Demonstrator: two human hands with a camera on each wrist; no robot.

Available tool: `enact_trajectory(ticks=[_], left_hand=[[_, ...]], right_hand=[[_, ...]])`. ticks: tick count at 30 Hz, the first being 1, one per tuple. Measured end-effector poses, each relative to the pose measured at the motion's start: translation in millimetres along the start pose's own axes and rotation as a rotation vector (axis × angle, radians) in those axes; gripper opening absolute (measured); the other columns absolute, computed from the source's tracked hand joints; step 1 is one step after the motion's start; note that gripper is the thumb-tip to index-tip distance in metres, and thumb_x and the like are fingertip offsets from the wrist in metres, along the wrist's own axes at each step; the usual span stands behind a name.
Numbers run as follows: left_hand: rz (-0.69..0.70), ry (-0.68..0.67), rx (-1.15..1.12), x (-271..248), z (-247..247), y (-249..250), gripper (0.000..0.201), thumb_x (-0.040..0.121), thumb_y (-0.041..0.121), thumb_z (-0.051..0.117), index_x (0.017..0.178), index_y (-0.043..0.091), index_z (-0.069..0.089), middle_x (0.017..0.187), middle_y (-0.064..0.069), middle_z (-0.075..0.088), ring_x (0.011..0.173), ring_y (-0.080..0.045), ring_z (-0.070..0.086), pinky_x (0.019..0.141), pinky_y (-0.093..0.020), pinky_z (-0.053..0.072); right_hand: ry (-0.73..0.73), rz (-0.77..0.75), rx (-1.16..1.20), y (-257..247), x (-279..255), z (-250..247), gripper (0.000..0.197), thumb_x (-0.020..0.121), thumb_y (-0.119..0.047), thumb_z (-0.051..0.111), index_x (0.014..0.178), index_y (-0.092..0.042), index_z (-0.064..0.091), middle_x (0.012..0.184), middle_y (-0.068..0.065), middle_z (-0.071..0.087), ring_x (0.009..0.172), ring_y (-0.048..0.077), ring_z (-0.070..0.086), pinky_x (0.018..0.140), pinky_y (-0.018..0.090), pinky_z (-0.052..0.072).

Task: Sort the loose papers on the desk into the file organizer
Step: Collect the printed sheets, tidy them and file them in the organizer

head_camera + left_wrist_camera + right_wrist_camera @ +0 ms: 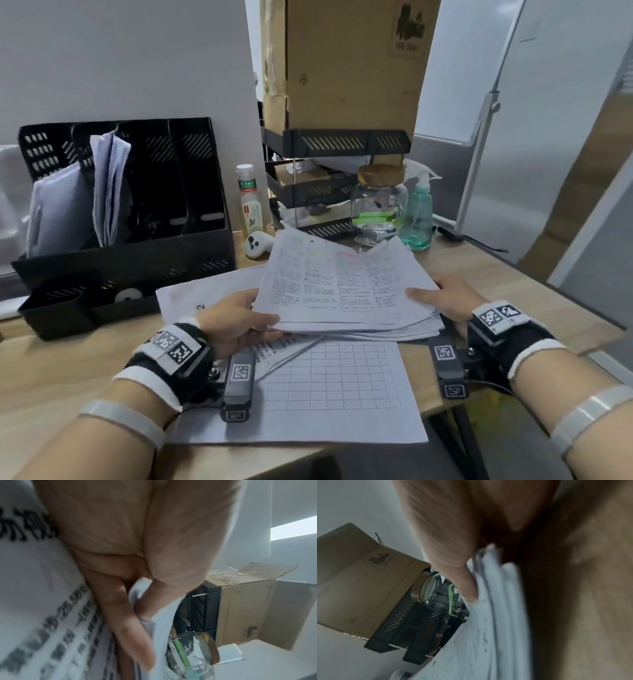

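Up off the counter [85, 370] goes the stack [346, 291], held between both hands, its far edge tipped up toward the jar [378, 202]. Left hand [236, 320] has the stack's left edge, thumb on top and fingers [132, 635] curled beneath, a firm pinch in the left wrist view. Right hand [442, 296] grips the right edge the same way, thumb [464, 581] pressed on the top sheet; its other fingers are hidden below, so how they lie I cannot tell.

Now the relation that matters: the organizer [123, 219] stands well to the left and further back, so the stack must travel left and away, and the left hand is the nearer one. Its slots run front to back and open upward. The stack's long axis lies across the body, side to side, so I judge it needs turning on edge before it can drop in. Two left-hand slots already hold papers [109, 192]; those to the right look free.

Beneath the stack, a grid sheet [329, 377] and other sheets lie flat, not yet filed.
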State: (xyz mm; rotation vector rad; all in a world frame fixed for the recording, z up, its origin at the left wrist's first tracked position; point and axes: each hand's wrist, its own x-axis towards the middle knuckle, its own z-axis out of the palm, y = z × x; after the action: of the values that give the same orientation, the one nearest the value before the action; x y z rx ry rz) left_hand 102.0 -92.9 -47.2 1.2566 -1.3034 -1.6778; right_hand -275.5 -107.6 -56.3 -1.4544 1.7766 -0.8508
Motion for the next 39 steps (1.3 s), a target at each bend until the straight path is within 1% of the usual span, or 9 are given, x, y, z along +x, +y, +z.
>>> enact_trajectory(ticks=[2, 6, 11, 16, 19, 22, 25, 31, 39], left_hand=[[0.033, 0.053, 0.002, 1.5, 1.4, -2.7, 0.038, 0.095, -0.008, 0.060, 0.126, 0.013, 0.063, 0.115, -0.004, 0.079, 0.087, -0.016, 0.078, 0.060, -0.019, 0.061], [0.093, 0.029, 0.003, 1.2, -5.1, -6.5, 0.036, 0.089, 0.006, 0.071, 0.123, 0.014, 0.066, 0.116, 0.000, 0.079, 0.088, -0.012, 0.077, 0.063, -0.019, 0.061], [0.125, -0.033, 0.006, -2.4, -15.9, -8.4, 0.064, 0.065, 0.028, 0.086, 0.125, 0.016, 0.067, 0.123, -0.002, 0.076, 0.103, -0.016, 0.076, 0.068, -0.022, 0.062], [0.133, 0.034, -0.153, 0.8, -19.3, -8.1, 0.030, 0.094, -0.004, 0.059, 0.122, 0.007, 0.063, 0.115, -0.012, 0.078, 0.099, -0.026, 0.078, 0.069, -0.026, 0.064], [0.121, 0.078, -0.225, 0.1, -24.0, -7.9, 0.029, 0.100, -0.007, 0.050, 0.122, 0.006, 0.063, 0.113, -0.014, 0.079, 0.097, -0.025, 0.078, 0.068, -0.026, 0.064], [0.127, 0.116, -0.257, -1.1, -25.0, -7.3, 0.028, 0.100, -0.007, 0.051, 0.123, 0.004, 0.062, 0.110, -0.013, 0.079, 0.096, -0.026, 0.078, 0.067, -0.025, 0.064], [0.138, 0.132, -0.284, -2.0, -22.5, -7.7, 0.028, 0.099, -0.006, 0.053, 0.124, 0.003, 0.061, 0.110, -0.012, 0.079, 0.098, -0.026, 0.078, 0.067, -0.025, 0.064], [0.128, 0.157, -0.280, -3.9, -19.2, -5.4, 0.029, 0.094, -0.003, 0.062, 0.122, 0.002, 0.061, 0.114, -0.016, 0.078, 0.103, -0.033, 0.076, 0.065, -0.025, 0.064], [0.143, 0.153, -0.249, -6.3, -16.1, -3.2, 0.027, 0.090, 0.000, 0.068, 0.117, -0.001, 0.064, 0.112, -0.016, 0.078, 0.093, -0.028, 0.079, 0.054, -0.020, 0.060]], right_hand=[[0.004, -0.039, 0.020, -0.4, -3.2, 1.3, 0.023, 0.085, -0.027, 0.074, 0.108, -0.022, 0.071, 0.100, -0.006, 0.073, 0.088, 0.015, 0.070, 0.075, 0.030, 0.055], [0.119, -0.023, 0.338, 7.8, -5.0, 6.4, 0.011, 0.092, -0.010, 0.065, 0.089, -0.015, 0.075, 0.101, 0.013, 0.077, 0.095, 0.036, 0.073, 0.090, 0.056, 0.056], [0.220, -0.018, 0.454, 13.4, -1.1, 12.8, 0.022, 0.098, -0.015, 0.056, 0.087, -0.017, 0.075, 0.096, 0.015, 0.078, 0.088, 0.036, 0.074, 0.078, 0.048, 0.060], [0.416, -0.001, 0.518, 22.3, 2.2, 10.8, 0.021, 0.095, -0.022, 0.056, 0.083, -0.019, 0.073, 0.099, 0.009, 0.077, 0.092, 0.034, 0.073, 0.089, 0.057, 0.057], [0.515, 0.013, 0.552, 22.7, 0.4, 8.5, 0.022, 0.094, -0.023, 0.054, 0.081, -0.019, 0.071, 0.100, 0.008, 0.075, 0.094, 0.033, 0.071, 0.090, 0.055, 0.057], [0.558, -0.002, 0.672, 14.3, -2.6, 9.5, 0.018, 0.100, -0.015, 0.050, 0.095, -0.015, 0.067, 0.096, 0.006, 0.071, 0.079, 0.024, 0.066, 0.060, 0.032, 0.061], [0.540, -0.022, 0.726, 10.7, -6.6, 9.5, 0.015, 0.102, -0.016, 0.049, 0.106, -0.012, 0.063, 0.090, 0.007, 0.069, 0.065, 0.022, 0.059, 0.038, 0.019, 0.048], [0.277, -0.057, 0.520, 4.6, -8.2, 17.9, 0.001, 0.095, -0.013, 0.063, 0.095, -0.012, 0.064, 0.099, 0.009, 0.073, 0.086, 0.026, 0.070, 0.067, 0.035, 0.057], [0.111, -0.060, 0.295, 6.4, -4.9, 15.2, 0.021, 0.081, -0.011, 0.078, 0.096, -0.018, 0.065, 0.104, 0.011, 0.074, 0.096, 0.035, 0.072, 0.085, 0.058, 0.058]])
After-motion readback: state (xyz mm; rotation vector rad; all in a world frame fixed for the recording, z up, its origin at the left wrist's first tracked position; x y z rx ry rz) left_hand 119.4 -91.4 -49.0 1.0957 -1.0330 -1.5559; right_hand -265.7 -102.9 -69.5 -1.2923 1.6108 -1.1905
